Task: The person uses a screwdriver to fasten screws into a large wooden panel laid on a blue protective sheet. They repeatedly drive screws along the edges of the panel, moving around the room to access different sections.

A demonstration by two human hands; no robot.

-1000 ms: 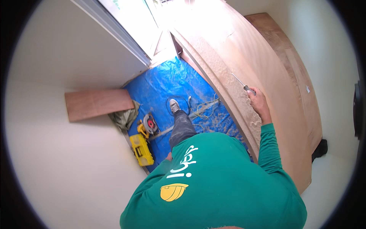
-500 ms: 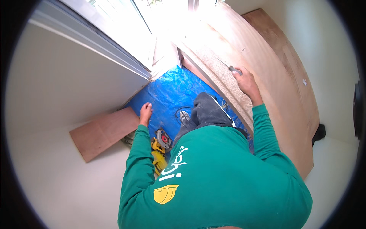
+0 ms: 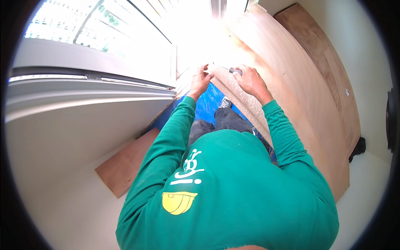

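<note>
Landmark: large plywood sheet, leaning, running from upper centre to lower right

Window frame far left of sheet

Small brown board flat on floor, well left of sheet

Left hand at sheet's pale near edge, fingers curled onto edge, grasping it

Blue tarp on floor just left of sheet, below left hand

Right hand resting on same edge of sheet, clenched round small grey cylindrical thing; kind of thing cannot tell

Narrower darker board behind sheet, right side
</note>
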